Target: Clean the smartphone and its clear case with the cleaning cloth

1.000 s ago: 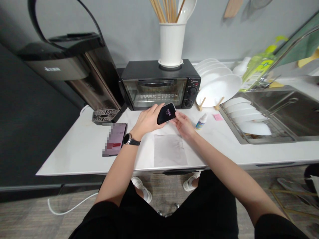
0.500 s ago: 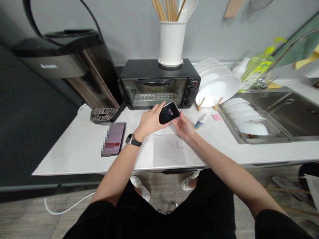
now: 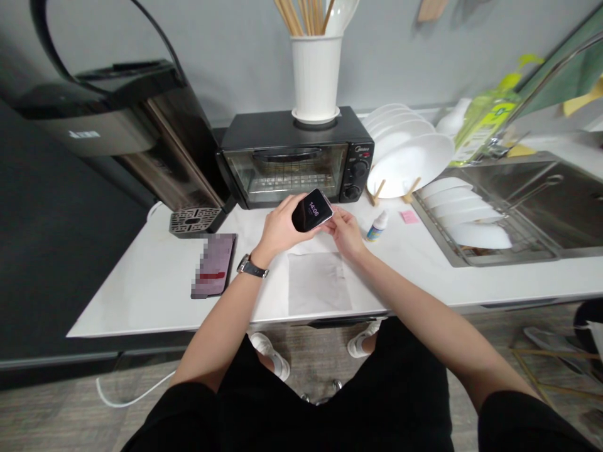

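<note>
White bench runs along a gray wall, and the black toaster oven near its back serves as the landmark. In front of the oven, the left hand has its grip closed around a dark smartphone, which is held tilted above the bench, its screen showing 14:06. The right hand has its grip closed at the phone's right edge, fingers bent against it.

Nearer the person than the oven, below the two hands, a thin pale cloth lies flat. To the oven's left stands a tall water dispenser with a slotted drip tray; in front of that, a second phone lies on the bench, part of it pixelated.

On top of the oven sits a white ribbed holder with wooden chopsticks in it. Just right of the oven, white plates lean in a wooden rack. In front of those plates stand a small spray bottle and, flat beside it, a pink sticky note. Farther right of the oven is a metal sink, with more white dishes at its near side.
</note>
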### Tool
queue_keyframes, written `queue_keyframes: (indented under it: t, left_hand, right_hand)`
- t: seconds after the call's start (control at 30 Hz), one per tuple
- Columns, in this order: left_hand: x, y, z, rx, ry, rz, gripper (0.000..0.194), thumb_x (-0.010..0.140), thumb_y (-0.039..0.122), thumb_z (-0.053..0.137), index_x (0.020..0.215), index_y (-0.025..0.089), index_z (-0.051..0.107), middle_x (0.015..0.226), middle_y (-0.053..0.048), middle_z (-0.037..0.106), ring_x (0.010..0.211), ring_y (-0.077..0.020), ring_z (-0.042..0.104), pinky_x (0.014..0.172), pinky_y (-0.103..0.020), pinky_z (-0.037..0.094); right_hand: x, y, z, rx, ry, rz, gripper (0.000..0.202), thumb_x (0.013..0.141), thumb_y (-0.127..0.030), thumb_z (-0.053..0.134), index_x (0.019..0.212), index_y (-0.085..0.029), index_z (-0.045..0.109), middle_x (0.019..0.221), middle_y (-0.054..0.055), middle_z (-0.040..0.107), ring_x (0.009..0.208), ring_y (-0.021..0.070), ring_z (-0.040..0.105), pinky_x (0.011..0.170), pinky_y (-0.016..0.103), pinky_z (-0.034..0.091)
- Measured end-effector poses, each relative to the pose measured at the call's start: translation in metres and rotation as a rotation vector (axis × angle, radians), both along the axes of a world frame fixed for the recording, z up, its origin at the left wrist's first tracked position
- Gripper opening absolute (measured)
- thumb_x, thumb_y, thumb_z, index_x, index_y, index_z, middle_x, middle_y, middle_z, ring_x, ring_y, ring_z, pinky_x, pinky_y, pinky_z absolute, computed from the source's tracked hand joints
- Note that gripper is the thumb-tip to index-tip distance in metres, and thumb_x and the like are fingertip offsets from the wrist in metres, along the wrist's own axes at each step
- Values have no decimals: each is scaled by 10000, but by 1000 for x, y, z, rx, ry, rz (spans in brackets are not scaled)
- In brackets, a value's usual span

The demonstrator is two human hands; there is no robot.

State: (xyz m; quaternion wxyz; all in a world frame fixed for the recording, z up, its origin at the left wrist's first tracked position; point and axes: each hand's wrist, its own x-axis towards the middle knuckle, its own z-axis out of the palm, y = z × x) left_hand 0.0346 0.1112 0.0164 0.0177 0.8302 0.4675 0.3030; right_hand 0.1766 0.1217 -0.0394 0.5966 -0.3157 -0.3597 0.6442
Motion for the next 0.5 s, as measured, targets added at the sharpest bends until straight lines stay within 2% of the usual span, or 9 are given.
queue_keyframes:
  t: [0.17, 0.33, 0.4, 0.5]
  left_hand:
    - [6, -1, -1, 0, -10, -18, 561, 626, 295, 491, 1115, 202, 233, 1098, -26, 387, 994, -154, 366, 842, -282, 293]
    - [10, -2, -2, -2, -38, -41, 549, 645, 302, 474, 1123, 206, 222, 1126, -28, 359, 1023, -162, 335, 860, -305, 286]
    - [8, 1, -4, 23, -91, -37, 568, 642, 324, 473, 1130, 200, 210, 1147, -37, 327, 1041, -170, 315, 864, -310, 285]
    - [-2, 9, -5, 19, -187, 14, 598, 674, 341, 425, 1165, 199, 114, 1131, -63, 315, 1004, -170, 359, 794, -303, 349]
  right_hand:
    - [0, 1, -4, 69, -94, -55, 204, 668, -385, 430, 743, -199, 466, 649, -34, 541, 554, 73, 521, 545, 209, 453]
    - [-1, 0, -5, 91, -143, -97, 230, 674, -422, 398, 740, -204, 435, 629, -32, 533, 547, 89, 526, 516, 227, 453]
    - [-2, 0, -5, 102, -156, -116, 234, 684, -425, 382, 727, -199, 427, 646, -20, 541, 558, 97, 530, 519, 236, 451]
    - [-1, -1, -5, 127, -177, -158, 239, 699, -426, 359, 735, -195, 413, 684, 2, 554, 583, 106, 531, 530, 242, 441]
